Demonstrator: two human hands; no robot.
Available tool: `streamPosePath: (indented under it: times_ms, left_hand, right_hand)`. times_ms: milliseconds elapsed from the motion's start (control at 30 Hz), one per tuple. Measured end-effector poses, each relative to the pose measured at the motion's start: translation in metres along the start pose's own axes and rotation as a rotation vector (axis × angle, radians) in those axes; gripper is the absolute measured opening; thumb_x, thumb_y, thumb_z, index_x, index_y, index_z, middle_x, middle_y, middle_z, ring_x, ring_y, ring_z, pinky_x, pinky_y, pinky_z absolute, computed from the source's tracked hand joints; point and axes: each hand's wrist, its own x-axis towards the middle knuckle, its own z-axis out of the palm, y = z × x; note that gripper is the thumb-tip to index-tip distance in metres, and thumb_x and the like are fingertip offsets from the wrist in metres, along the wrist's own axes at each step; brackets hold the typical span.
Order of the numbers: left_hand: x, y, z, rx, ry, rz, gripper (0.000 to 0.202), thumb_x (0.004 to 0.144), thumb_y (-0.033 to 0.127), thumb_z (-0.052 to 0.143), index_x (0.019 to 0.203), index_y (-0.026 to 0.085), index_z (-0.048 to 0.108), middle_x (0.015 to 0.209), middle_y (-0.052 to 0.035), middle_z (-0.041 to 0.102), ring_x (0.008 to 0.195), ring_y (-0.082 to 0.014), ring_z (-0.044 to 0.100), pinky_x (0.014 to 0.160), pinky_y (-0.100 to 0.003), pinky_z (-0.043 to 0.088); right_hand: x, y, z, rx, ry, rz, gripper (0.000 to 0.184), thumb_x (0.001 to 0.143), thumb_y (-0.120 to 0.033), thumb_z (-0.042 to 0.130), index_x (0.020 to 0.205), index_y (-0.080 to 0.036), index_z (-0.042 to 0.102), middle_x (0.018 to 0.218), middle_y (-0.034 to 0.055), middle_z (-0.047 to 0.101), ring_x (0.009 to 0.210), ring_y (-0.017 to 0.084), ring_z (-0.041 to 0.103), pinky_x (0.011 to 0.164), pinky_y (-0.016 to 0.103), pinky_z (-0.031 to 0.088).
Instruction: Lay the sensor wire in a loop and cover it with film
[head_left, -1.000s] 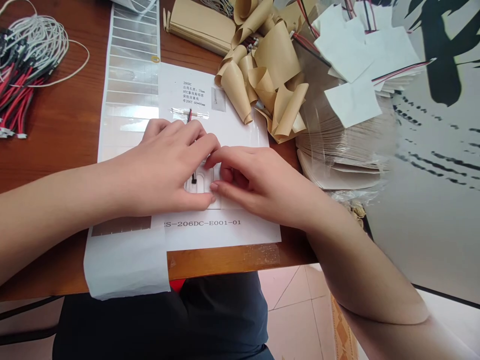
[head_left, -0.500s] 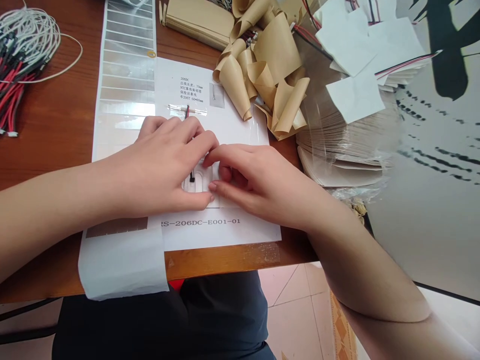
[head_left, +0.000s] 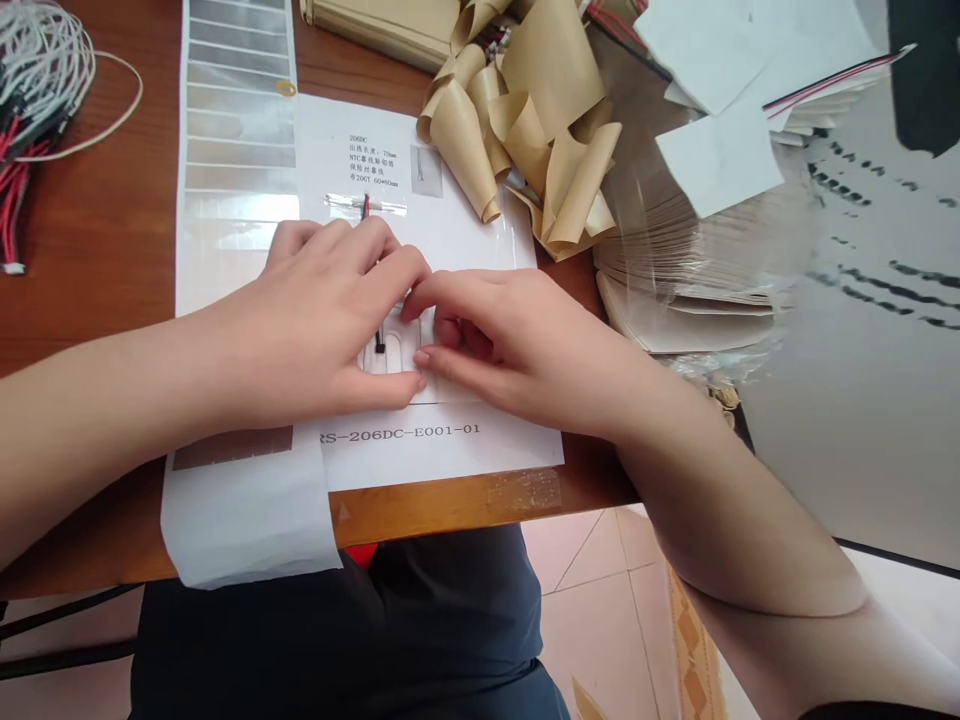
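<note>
My left hand [head_left: 322, 320] and my right hand [head_left: 510, 345] rest together on a white printed template sheet [head_left: 450, 450] taped to the wooden table. Between their fingertips lies a small white patch [head_left: 394, 352] with a thin black-tipped wire [head_left: 379, 345] on it. The left fingers are curled and press the patch with thumb and forefinger. Those of the right hand are bent and pinch at the patch's right edge. A sample wire under clear tape [head_left: 366, 206] lies just beyond the left hand.
A strip of silver foil labels [head_left: 236, 130] runs along the left of the sheet. Curled brown backing papers [head_left: 517, 130] pile behind. A stack of white sheets in clear plastic [head_left: 697, 250] stands at the right. Red, black and white wire bundles [head_left: 30, 90] lie far left.
Both hands have stayed on the patch, pressing it. The view has shifted a little, so everything sits slightly higher and further left in the picture.
</note>
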Motion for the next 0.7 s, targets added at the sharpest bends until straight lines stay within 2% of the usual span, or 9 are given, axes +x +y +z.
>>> streamPosePath:
  times_ms: [133, 233, 367, 567, 700]
  left_hand:
    - [-0.002, 0.002, -0.003, 0.04, 0.029, 0.022, 0.04, 0.085, 0.055, 0.06, 0.105, 0.022, 0.052, 0.099, -0.0028, 0.045, 0.096, -0.0233, 0.047, 0.102, -0.054, 0.036]
    - [-0.004, 0.003, -0.006, 0.043, 0.011, 0.039, 0.034, 0.092, 0.052, 0.052, 0.106, 0.02, 0.051, 0.1, -0.0037, 0.045, 0.096, -0.0229, 0.045, 0.102, -0.051, 0.034]
    - [-0.003, 0.0, -0.007, 0.021, 0.013, 0.069, 0.034, 0.091, 0.053, 0.051, 0.103, 0.021, 0.05, 0.098, -0.0022, 0.044, 0.094, -0.0227, 0.044, 0.1, -0.049, 0.03]
    - [-0.001, 0.005, -0.014, 0.047, -0.051, 0.037, 0.03, 0.094, 0.048, 0.05, 0.105, 0.021, 0.048, 0.101, -0.0024, 0.043, 0.1, -0.0237, 0.046, 0.104, -0.049, 0.029]
    - [-0.001, 0.009, -0.019, 0.038, -0.095, -0.014, 0.039, 0.093, 0.057, 0.054, 0.11, 0.022, 0.05, 0.104, -0.0029, 0.044, 0.104, -0.0262, 0.045, 0.101, -0.048, 0.03]
  right_hand:
    - [0.0, 0.001, -0.001, 0.01, -0.002, -0.008, 0.015, 0.093, -0.019, 0.057, 0.107, -0.017, 0.063, 0.079, 0.0007, 0.064, 0.078, 0.018, 0.059, 0.073, 0.03, 0.039]
    - [0.001, 0.001, -0.002, 0.01, 0.0, 0.006, 0.013, 0.093, -0.019, 0.058, 0.105, -0.02, 0.062, 0.08, 0.0005, 0.065, 0.08, 0.019, 0.06, 0.074, 0.03, 0.039]
    - [0.002, 0.002, -0.003, 0.044, -0.002, 0.012, 0.01, 0.093, -0.019, 0.061, 0.103, -0.02, 0.062, 0.081, 0.0001, 0.065, 0.081, 0.018, 0.06, 0.074, 0.03, 0.039]
    - [0.004, 0.006, -0.012, 0.228, -0.013, 0.069, 0.003, 0.094, -0.023, 0.066, 0.096, -0.021, 0.066, 0.074, -0.0022, 0.062, 0.077, 0.016, 0.058, 0.07, 0.029, 0.04]
    - [0.006, 0.011, -0.018, 0.389, -0.012, 0.139, 0.005, 0.095, -0.025, 0.067, 0.091, -0.021, 0.068, 0.072, -0.0025, 0.062, 0.068, 0.013, 0.056, 0.063, 0.027, 0.041]
